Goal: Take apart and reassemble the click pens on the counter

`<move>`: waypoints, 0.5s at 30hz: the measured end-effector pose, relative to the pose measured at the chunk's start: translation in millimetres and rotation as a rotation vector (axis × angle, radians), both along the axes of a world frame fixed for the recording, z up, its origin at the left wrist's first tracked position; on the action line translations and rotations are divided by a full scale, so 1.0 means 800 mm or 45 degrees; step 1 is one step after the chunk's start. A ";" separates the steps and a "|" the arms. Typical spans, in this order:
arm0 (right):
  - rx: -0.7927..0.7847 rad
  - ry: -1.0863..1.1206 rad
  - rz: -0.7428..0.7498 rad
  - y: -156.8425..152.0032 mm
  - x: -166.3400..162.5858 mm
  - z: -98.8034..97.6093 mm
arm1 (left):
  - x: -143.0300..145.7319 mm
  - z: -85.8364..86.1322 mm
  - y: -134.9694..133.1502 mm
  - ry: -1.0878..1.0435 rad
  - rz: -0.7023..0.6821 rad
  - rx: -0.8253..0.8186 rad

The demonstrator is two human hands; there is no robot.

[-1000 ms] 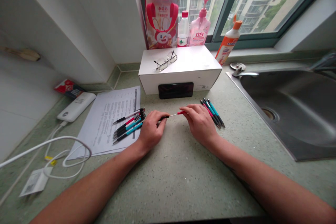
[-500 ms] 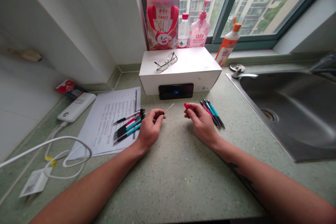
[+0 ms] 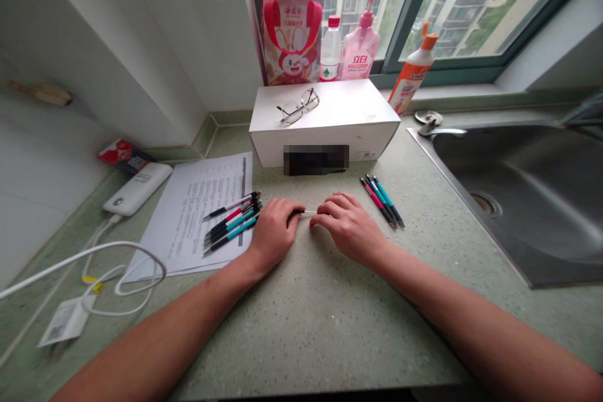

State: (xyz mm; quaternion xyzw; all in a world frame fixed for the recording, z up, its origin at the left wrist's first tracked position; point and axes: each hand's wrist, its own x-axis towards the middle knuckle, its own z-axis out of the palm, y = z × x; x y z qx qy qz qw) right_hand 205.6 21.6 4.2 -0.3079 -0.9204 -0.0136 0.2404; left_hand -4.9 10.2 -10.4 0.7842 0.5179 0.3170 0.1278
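My left hand is closed around the black grip part of a pen. A thin pale refill sticks out of it to the right, reaching my right hand. Those right fingers are bent down over a red pen barrel; only a small red bit shows under the fingertips. Beside my left wrist, several pens with black, red, white and blue parts lie on printed sheets. To the right of my right hand, a red pen and blue pens lie side by side.
A white box with glasses on top stands behind my hands, a dark blurred-out object against its front. A steel sink is at right. Left are a white power bank and cable.
My right hand has moved left and down and turned palm downward, close to my left hand. The refill, which pointed up and right, now lies level between the hands.
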 end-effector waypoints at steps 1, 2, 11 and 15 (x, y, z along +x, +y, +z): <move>0.010 -0.024 0.007 0.000 0.000 0.001 | 0.000 -0.001 0.000 0.023 -0.010 0.008; 0.014 -0.040 0.009 0.000 0.000 0.001 | 0.001 -0.001 0.000 0.041 -0.017 0.012; -0.132 0.174 -0.130 -0.007 0.001 0.008 | 0.002 0.000 -0.001 0.084 -0.017 0.017; -0.260 0.265 -0.241 -0.002 0.002 -0.001 | 0.002 -0.001 -0.001 0.101 0.011 0.022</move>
